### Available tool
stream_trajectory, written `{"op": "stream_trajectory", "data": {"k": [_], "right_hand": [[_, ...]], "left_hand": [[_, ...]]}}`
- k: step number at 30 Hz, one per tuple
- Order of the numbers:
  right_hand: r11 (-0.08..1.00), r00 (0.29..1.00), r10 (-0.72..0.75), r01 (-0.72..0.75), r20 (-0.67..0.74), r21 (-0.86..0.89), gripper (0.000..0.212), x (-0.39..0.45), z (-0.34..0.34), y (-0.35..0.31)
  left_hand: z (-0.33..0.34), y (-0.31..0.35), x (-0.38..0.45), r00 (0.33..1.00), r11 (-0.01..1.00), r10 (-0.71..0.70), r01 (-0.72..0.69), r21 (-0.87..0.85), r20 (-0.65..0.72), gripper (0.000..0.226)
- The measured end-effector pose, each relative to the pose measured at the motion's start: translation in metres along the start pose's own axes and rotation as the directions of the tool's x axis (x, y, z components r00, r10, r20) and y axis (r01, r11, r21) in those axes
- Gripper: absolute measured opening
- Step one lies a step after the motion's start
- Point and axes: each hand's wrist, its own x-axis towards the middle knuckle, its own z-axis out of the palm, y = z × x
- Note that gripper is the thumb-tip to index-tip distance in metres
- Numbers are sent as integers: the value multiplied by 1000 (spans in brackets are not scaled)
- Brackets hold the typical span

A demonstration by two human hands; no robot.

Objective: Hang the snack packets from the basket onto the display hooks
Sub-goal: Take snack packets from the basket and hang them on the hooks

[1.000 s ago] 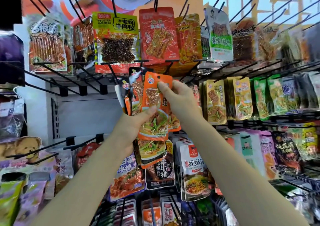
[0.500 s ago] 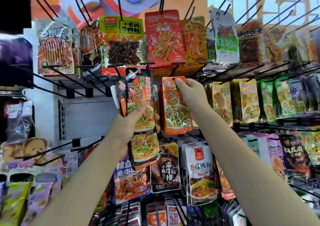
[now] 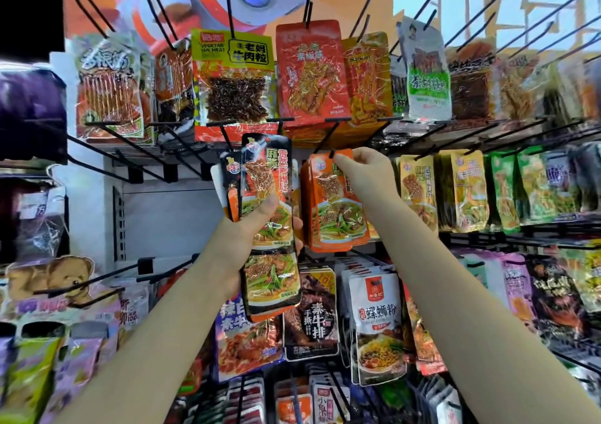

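Observation:
My left hand grips a stack of orange and black snack packets, thumb across the front one, raised before the middle row of the rack. My right hand pinches the top edge of an orange snack packet at its hang hole, right where a black display hook ends. Other orange packets hang behind it on that hook. No basket is in view.
Rows of black hooks carry hanging snack packets above, to the right and below. Several bare hooks jut out at the left, over a white back panel. Bear-print packets hang at the lower left.
My right hand carried the orange packet up and right, away from the stack, to the hook tip. My left hand stayed raised with the remaining packets.

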Motion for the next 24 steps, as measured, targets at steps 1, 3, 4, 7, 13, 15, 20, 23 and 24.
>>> {"op": "stream_trajectory", "data": {"k": [1,3,4,7,13,15,20,23,24], "right_hand": [[996,997,-53,49,-48,-72,15,0,0,1],[952,958,-233,189,-168,-243,19,-6,-1,0],[924,923,-321,257,-212,-282,18,-11,-2,-3],[940,938,-325,305,-123,-155,17,-33,0,-14],[984,940,-96,139,326,-109,38,-59,18,-16],[987,953,-136,153,269,-41,23,-58,14,-15],[993,986,-110,103,124,61,26,-53,4,-10],[980,992,-110,99,58,171,23,-44,-14,-10],[976,995,-92,84,33,202,25,-40,-22,-10]], "left_hand": [[0,-1,1,1000,1000,-4,4,7,8,53],[1,-1,0,1000,1000,-16,15,16,22,53],[1,-1,0,1000,1000,-13,13,12,23,53],[2,-2,3,1000,1000,-2,2,-2,22,47],[12,-2,7,999,1000,-17,18,-20,38,56],[13,-5,8,1000,1000,-24,24,-2,11,59],[18,-11,12,999,999,-44,44,-32,-15,62],[20,-16,16,999,999,-36,36,-28,-17,63],[21,-17,16,999,999,-41,40,-30,-19,67]]}}
